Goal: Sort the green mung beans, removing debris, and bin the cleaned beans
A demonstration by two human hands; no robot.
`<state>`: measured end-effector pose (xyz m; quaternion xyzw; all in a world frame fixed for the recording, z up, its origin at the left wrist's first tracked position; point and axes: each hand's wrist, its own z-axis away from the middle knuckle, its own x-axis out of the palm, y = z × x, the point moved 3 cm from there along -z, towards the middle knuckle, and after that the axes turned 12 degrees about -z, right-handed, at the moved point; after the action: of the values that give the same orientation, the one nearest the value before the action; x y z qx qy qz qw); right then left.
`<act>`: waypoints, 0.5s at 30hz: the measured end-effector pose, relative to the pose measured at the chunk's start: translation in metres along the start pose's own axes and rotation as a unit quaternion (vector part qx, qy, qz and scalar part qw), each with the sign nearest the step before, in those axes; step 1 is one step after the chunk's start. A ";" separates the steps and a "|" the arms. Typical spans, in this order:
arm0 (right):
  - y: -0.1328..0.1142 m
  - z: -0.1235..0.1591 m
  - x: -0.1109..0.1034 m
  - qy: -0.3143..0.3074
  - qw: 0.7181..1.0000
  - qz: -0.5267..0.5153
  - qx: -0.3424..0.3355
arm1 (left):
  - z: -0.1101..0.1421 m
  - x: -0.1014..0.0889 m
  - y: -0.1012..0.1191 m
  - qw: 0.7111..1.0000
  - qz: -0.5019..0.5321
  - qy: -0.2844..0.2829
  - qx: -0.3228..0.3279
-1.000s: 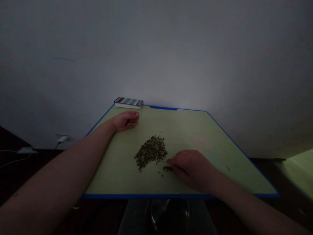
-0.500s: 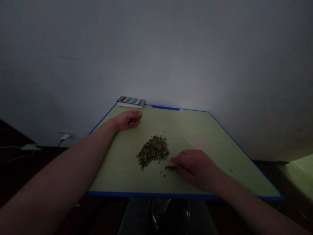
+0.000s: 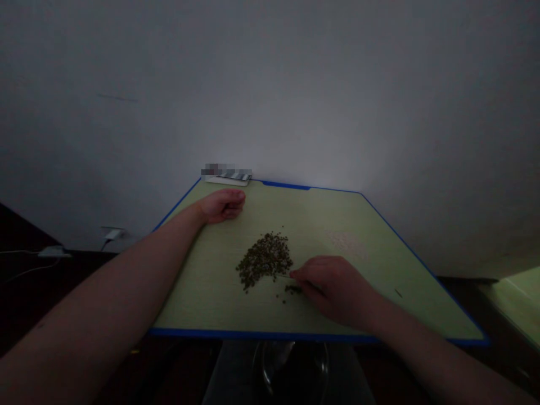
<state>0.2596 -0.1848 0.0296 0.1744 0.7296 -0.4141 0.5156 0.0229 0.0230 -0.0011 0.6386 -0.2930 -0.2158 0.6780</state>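
My left hand (image 3: pixel 223 206) rests on the table's far left part, curled into a loose fist with nothing visible in it. My right hand (image 3: pixel 333 287) is closed in a pinch on a thin, needle-like tool (image 3: pixel 284 275); its exact kind is too small to tell. The tool's tip points left at the lower right edge of a heap of small dark green-brown grains (image 3: pixel 264 259). Just below the pinching fingers lies a smaller dark cluster (image 3: pixel 292 289), partly hidden by the hand. A few loose grains lie beside it.
The pale table (image 3: pixel 202 304) has a blue rim and stands against a grey wall. Scattered pale pieces (image 3: pixel 346 242) lie right of the heap. A partly blurred flat device on a white box (image 3: pixel 230 180) sits at the far left corner. Below the near edge is a shiny round bowl (image 3: pixel 265 371).
The whole view has shifted slightly, so the table appears a little further right. My right hand has moved a tiny bit with the thin tool; my left hand stays in place.
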 end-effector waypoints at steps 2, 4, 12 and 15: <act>-0.001 -0.001 0.000 -0.012 1.000 -0.001 -0.004 | 0.000 0.000 0.000 1.000 -0.001 -0.002 -0.001; -0.002 -0.001 -0.001 -0.026 1.000 -0.001 -0.016 | 0.000 0.000 0.001 1.000 -0.001 -0.006 0.000; -0.004 0.005 -0.002 -0.037 0.997 -0.043 -0.046 | 0.000 0.000 0.001 1.000 0.001 -0.004 -0.002; -0.005 0.006 -0.001 -0.037 0.997 -0.044 -0.044 | 0.000 0.000 0.001 1.000 0.001 -0.002 -0.002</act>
<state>0.2606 -0.1920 0.0321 0.1035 0.7349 -0.4098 0.5304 0.0233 0.0230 -0.0005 0.6363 -0.2944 -0.2167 0.6793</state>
